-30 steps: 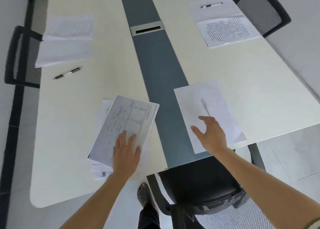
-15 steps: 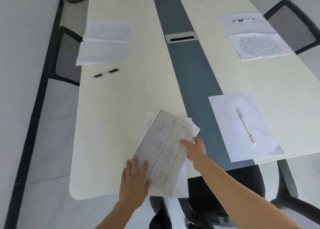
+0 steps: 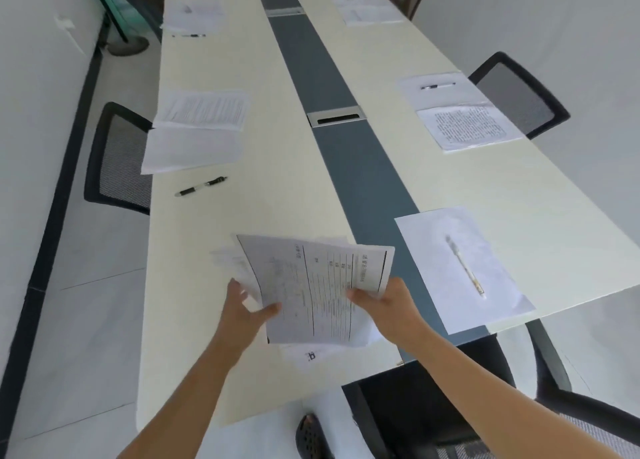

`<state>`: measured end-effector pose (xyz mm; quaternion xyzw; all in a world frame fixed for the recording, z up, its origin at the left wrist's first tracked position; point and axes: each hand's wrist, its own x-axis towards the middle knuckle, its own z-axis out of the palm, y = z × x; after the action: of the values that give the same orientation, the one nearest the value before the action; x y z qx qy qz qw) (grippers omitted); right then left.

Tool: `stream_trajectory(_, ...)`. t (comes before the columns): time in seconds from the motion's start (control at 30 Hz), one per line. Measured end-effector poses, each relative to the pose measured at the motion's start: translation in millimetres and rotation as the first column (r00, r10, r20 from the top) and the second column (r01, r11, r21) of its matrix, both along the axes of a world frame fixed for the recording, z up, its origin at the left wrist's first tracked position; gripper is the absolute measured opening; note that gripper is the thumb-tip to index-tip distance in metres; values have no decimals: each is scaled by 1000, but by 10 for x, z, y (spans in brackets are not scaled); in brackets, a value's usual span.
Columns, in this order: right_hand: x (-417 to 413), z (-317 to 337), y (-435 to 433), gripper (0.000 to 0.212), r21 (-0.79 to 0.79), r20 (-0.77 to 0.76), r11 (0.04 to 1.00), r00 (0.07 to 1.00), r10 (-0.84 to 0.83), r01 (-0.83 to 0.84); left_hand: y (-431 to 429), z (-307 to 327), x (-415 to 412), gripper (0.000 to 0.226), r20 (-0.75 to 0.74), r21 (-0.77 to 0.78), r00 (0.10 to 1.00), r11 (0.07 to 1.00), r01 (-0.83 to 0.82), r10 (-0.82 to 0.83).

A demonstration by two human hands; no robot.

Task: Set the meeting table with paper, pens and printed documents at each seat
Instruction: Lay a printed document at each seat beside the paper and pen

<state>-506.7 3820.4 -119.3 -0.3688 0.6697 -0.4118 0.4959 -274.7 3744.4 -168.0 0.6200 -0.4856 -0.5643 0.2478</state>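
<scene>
Two-handed hold on stack of white printed form sheets point(image 3: 311, 292) at near end of long cream table point(image 3: 194, 320): left hand point(image 3: 242, 316) pinching its left edge, right hand point(image 3: 384, 302) pinching right edge.

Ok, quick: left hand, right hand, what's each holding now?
Left hand: grips the printed documents at their left edge.
Right hand: grips the same documents' right edge.
</scene>
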Motion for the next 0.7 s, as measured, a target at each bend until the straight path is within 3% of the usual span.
stream_trajectory(0.1,-125,250,55,30,-132,13,991,1000,-12,13,-248,527,-40,51,-196,-96,979,994,43,-61)
stream_trajectory(0.17,-222,293,74,32,-178,28,983,999,-29,33,-276,695,-90,42,-248,-147,964,987,64,-100)
stream_trajectory(0.43,-454,-129,45,20,15,-79,1000,997,-8,9,28,399,-405,27,-27,-151,985,975,163,-169)
stream_trajectory(0.5,-432,-174,32,25,-2,-79,1000,997,-4,3,69,390,-480,20,37,-177,981,965,194,-191)
stream_trajectory(0.7,-471,-162,28,25,-129,-26,989,996,-82,78,88,531,-491,27,9,-254,987,955,155,-158)
